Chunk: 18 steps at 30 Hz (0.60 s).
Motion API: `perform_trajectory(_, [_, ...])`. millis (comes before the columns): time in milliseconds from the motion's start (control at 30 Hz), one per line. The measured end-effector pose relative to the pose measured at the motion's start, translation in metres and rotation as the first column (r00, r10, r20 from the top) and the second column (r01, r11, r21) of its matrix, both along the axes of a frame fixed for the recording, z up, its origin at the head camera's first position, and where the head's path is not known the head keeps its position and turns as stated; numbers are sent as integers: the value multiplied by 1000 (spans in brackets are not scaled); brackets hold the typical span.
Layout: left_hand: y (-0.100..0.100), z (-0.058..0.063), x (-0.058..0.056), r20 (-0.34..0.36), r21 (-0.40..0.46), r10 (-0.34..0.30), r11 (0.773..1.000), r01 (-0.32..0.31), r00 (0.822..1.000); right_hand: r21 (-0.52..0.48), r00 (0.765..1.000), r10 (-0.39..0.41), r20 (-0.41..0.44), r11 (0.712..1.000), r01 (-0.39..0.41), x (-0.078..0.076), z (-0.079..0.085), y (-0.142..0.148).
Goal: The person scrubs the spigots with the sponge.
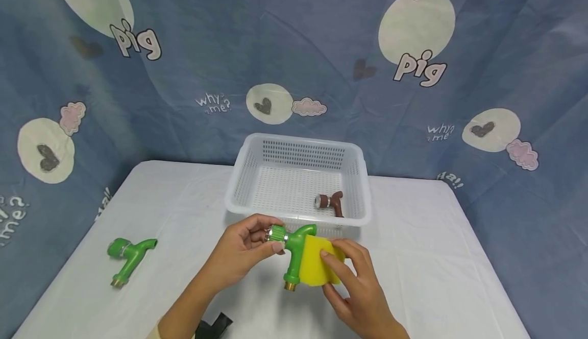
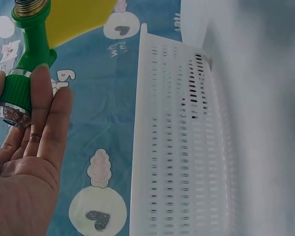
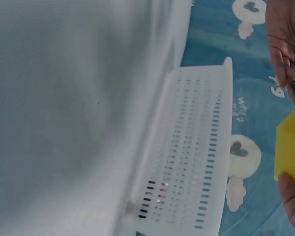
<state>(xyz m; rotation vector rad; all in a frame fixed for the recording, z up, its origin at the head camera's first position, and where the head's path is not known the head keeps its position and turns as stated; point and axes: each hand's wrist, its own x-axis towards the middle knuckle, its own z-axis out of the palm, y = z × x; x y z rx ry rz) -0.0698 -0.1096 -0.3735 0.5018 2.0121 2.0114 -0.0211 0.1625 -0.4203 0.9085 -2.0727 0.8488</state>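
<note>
My left hand (image 1: 245, 249) grips a green tap (image 1: 296, 249) by its ribbed knob, holding it above the table in front of the basket. The tap's threaded brass end points down and its spout points right. A yellow sponge (image 1: 317, 262) is pinched in my right hand (image 1: 356, 283), pressed against the tap's right side. In the left wrist view, the fingers (image 2: 42, 98) and thumb are around the knob (image 2: 15, 91). The right wrist view shows the sponge (image 3: 291, 142) at its right edge, with only part of the right hand visible.
A white perforated basket (image 1: 298, 216) stands behind the hands, with a small brown tap (image 1: 332, 202) inside. Another green tap (image 1: 128, 257) lies on the white table (image 1: 441, 257) at left. A black object (image 1: 215, 324) shows near the left forearm. A patterned blue cloth (image 1: 321, 48) hangs behind.
</note>
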Motion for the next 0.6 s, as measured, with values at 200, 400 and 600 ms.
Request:
perform_trajectory(200, [-1, 0, -1, -3, 29, -10, 1000, 11, 1000, 6, 999, -35, 29, 999, 35, -1, -6, 3])
perform_trajectory(400, [0, 0, -2, -38, 37, -32, 999, 34, 999, -43, 991, -20, 132, 999, 26, -1, -9, 7])
perform_trajectory(600, [-1, -1, -1, -100, 45, -30, 998, 34, 995, -120, 976, -9, 219, 992, 37, 0, -6, 11])
